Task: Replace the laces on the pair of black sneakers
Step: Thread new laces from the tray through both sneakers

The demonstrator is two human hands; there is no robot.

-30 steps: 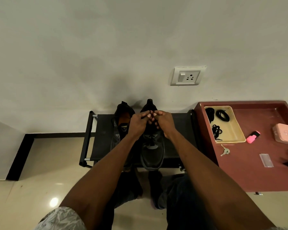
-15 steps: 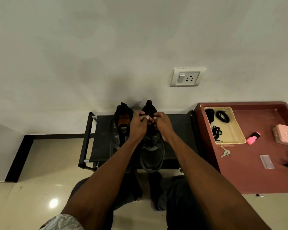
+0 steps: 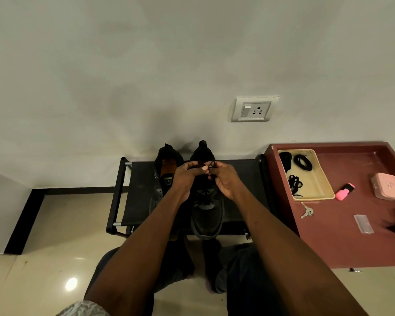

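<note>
Nearest: knees and dark trousers at frame bottom, both forearms extended forward over the shoe rack (image 3: pixel 137 201).

Right sneaker (image 3: pixel 206 215) stands toe-toward-viewer on the rack, laced across the lower eyelets as far as visible. Left sneaker (image 3: pixel 167 176) stands just beside it, tongue area open, orange lining exposed; no lace discernible in it.

Above the right sneaker's collar: left hand (image 3: pixel 187 176) curled, pinching one end of the black lace (image 3: pixel 211 165); right hand (image 3: pixel 226 181) curled, pinching the other strand, a small loop standing between the two. Probably knot or bow stage on this shoe.

Handling, as judgement: lace light, limp, thin, liable to slip from fingertips; grip close to the crossing point, keep tension on both strands. Sneaker upper soft, sole stiff; steady by the collar if it shifts.

Farther right: red desk (image 3: pixel 342 242) carrying a beige tray (image 3: pixel 317 195) with coiled spare laces (image 3: pixel 302 162), keys (image 3: pixel 307 210), pink marker (image 3: pixel 344 191), pink case (image 3: pixel 388 187).

Farthest: wall with socket plate (image 3: pixel 254 109).
</note>
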